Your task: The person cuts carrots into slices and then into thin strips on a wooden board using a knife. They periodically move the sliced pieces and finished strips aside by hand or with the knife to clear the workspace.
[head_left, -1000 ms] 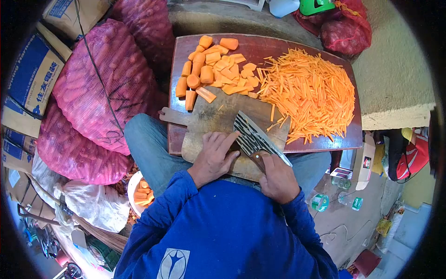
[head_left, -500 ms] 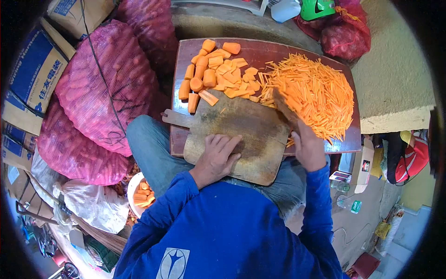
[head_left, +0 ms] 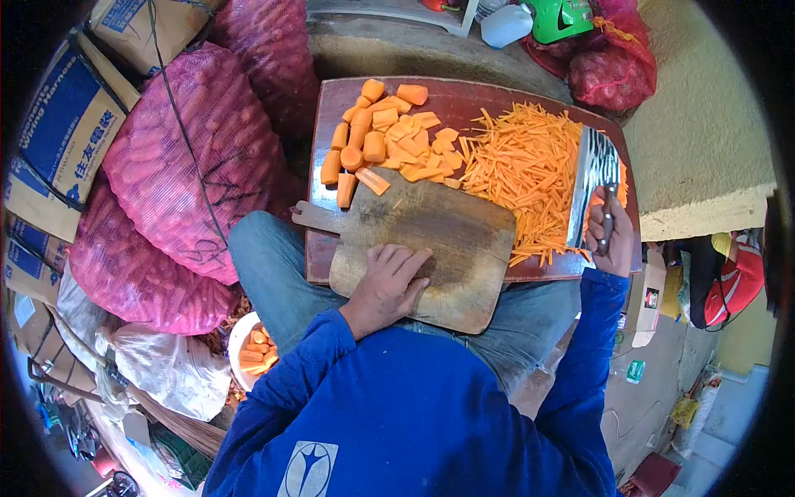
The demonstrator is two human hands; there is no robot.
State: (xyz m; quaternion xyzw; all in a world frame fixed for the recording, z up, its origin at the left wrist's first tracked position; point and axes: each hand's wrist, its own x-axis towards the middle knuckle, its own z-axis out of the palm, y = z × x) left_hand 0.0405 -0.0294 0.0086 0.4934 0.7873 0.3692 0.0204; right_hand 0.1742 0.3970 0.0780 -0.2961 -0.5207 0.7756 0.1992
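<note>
The left hand (head_left: 383, 288) lies palm down on the wooden board (head_left: 464, 248), its fingers loosely together and the thumb apart, gripping nothing; the weight of it there probably helps to steady the board, whose near edge juts past the surface (head_left: 480, 98) and over the person's legs (head_left: 277, 265). That overhang seems to bring the board within easy reach of someone sitting so close. The right hand (head_left: 613, 244) is closed around the dark handle of a broad knife (head_left: 590, 170), fingers wrapped firmly enough to control so wide a blade, which is over the right side of the heap of carrot shreds (head_left: 530, 166); whether it presses into them cannot be told. The shreds are massed on the right of the surface, on the side of the knife hand, presumably so that they can be kept clear of the board's middle. Stubby carrot chunks (head_left: 374, 147) and thin carrot slices (head_left: 408, 146) are grouped beyond the board toward the left, apart from most of the shreds, which looks like a way of keeping the cuts sorted. One thick carrot piece (head_left: 373, 180) lies at the board's far left edge, near the chunks. More carrots sit in a white bucket (head_left: 235, 356) by the person's left leg, contained and low, out of the way of both arms
</note>
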